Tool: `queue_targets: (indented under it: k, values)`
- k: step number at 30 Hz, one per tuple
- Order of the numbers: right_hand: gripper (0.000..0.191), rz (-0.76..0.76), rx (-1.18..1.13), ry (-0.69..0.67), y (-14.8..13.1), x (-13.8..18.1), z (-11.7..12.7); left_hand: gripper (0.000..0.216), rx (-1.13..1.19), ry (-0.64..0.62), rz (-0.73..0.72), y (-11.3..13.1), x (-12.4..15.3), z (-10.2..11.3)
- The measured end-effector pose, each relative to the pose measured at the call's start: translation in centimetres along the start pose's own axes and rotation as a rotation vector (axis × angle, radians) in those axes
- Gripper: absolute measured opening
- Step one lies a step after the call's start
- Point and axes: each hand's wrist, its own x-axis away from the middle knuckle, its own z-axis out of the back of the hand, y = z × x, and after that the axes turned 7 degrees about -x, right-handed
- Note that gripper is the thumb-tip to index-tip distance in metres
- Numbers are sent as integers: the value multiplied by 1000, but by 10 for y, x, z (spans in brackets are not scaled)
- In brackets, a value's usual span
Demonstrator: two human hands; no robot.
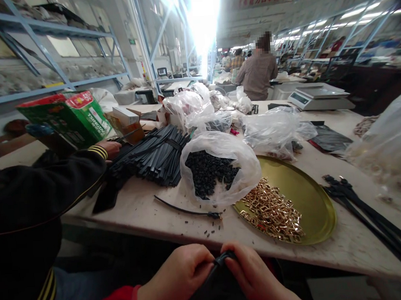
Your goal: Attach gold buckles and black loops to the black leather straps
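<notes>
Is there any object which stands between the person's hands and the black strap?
Nothing visible does: the left hand and the right hand both pinch the black strap directly. The gold pieces and their tray lie on the table, farther away.

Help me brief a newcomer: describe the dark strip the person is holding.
Find the pale worktable and its open white bag of small black pieces. Below it in the picture, past the table's near edge, the left hand and right hand pinch the dark strip between them. Unlike the bundled black straps on the table, this one is held.
</notes>
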Motion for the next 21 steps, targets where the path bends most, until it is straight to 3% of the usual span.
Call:
queue_targets:
  k: [7, 12, 14, 21]
  values:
    - [17, 11, 10, -91, -5, 0, -6, 19, -42, 11, 17, -7, 0, -16]
    - [19, -65, -11, -84, -4, -2, -7, 30, 279, -227, 136, 2, -1, 9]
    - [20, -86, 13, -73, -4, -4, -6, 30, 306, -279, 135, 4, -1, 18]
    - [30, -62, -144, -75, 1, -1, -9, 26, 154, -188, 196, 6, -6, 4]
